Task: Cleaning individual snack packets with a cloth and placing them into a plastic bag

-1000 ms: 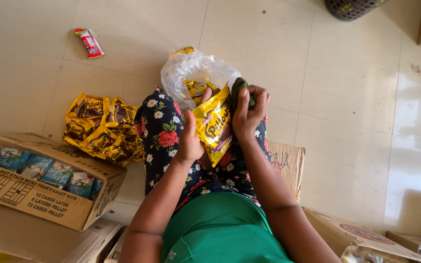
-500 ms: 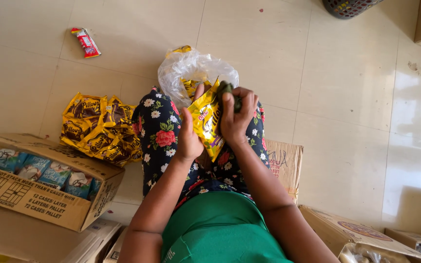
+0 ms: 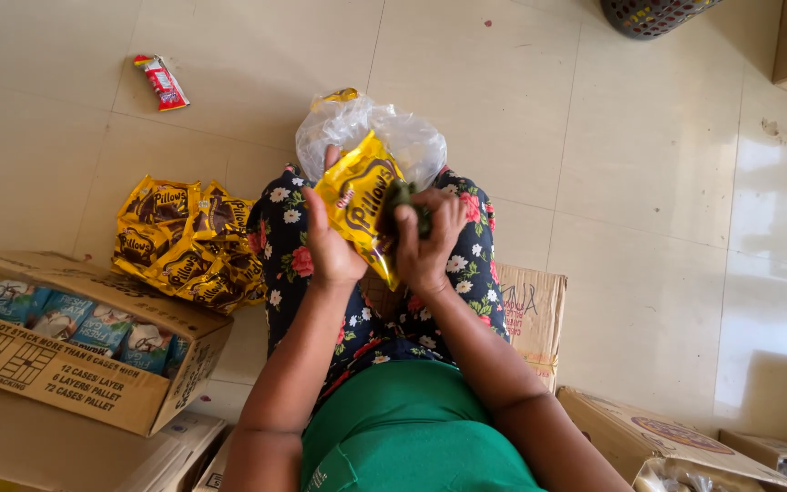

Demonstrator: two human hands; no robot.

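Observation:
I sit on the floor with my legs in floral trousers stretched out. My left hand (image 3: 332,244) holds a yellow snack packet (image 3: 360,202) upright over my lap. My right hand (image 3: 426,239) presses a small dark green object (image 3: 404,197) against the packet's right side. Just beyond the packet, a clear plastic bag (image 3: 409,138) with more yellow packets inside rests on my knees. A pile of several matching yellow packets (image 3: 186,242) lies on the tiles to my left.
An open cardboard box (image 3: 75,363) with blue packets stands at my left. A red wrapper (image 3: 163,82) lies far left on the tiles. More cardboard boxes (image 3: 530,314) sit at my right and lower right. A dark basket (image 3: 646,13) is at the top edge.
My right hand has come in from the packet's top right edge and now presses the dark green object against its side. The packet stands more upright.

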